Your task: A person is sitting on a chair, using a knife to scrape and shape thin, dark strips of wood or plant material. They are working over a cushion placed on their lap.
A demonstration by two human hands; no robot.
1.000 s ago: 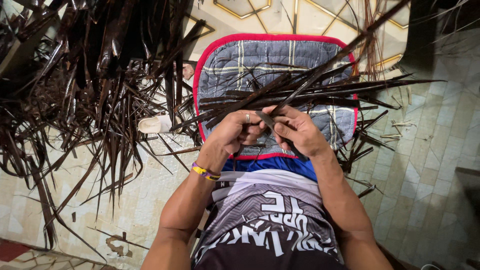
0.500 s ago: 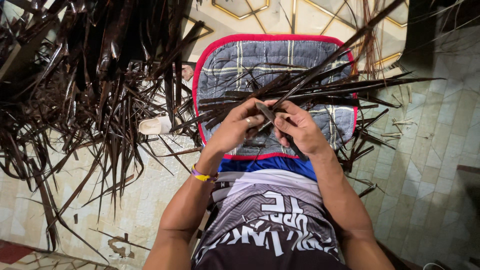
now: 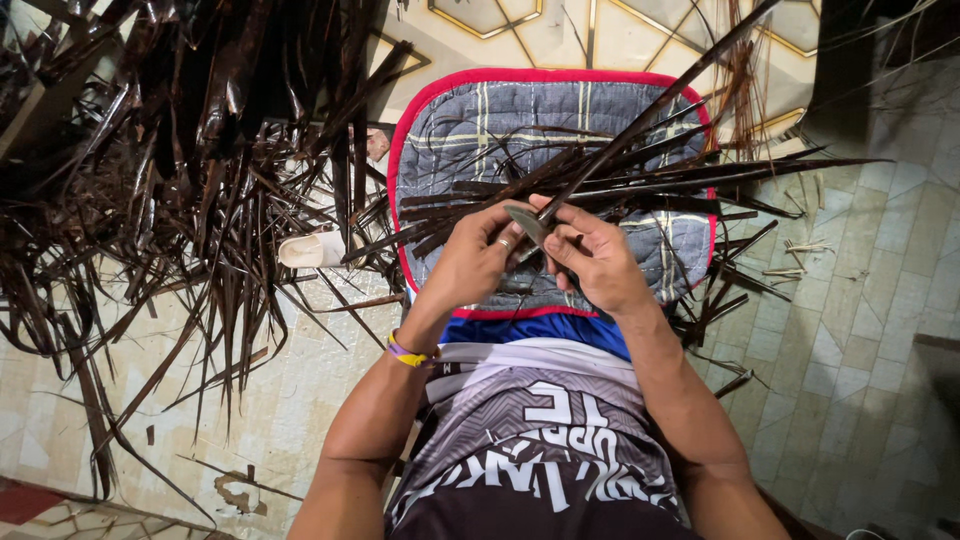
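My left hand (image 3: pixel 478 257) and my right hand (image 3: pixel 593 256) meet over my lap, above a grey quilted mat with a red border (image 3: pixel 480 120). Both grip one long dark palm leaf strip (image 3: pixel 640 125) that runs up and to the right from my fingers. A short grey blade (image 3: pixel 527 224) shows between the two hands; which hand holds it I cannot tell. Several cut dark strips (image 3: pixel 640 185) lie across the mat just beyond my fingers. A ring sits on my left hand and a yellow and purple band (image 3: pixel 408 352) on that wrist.
A big heap of dark dried palm leaves (image 3: pixel 180 160) covers the tiled floor on the left. A small white cup-like object (image 3: pixel 312 249) lies at its edge. Short leaf scraps (image 3: pixel 800 260) litter the tiles on the right. A dark object stands at the top right.
Both hands have lifted a little away from my body along the strip. The blade now shows between them, and the strip stands more upright.
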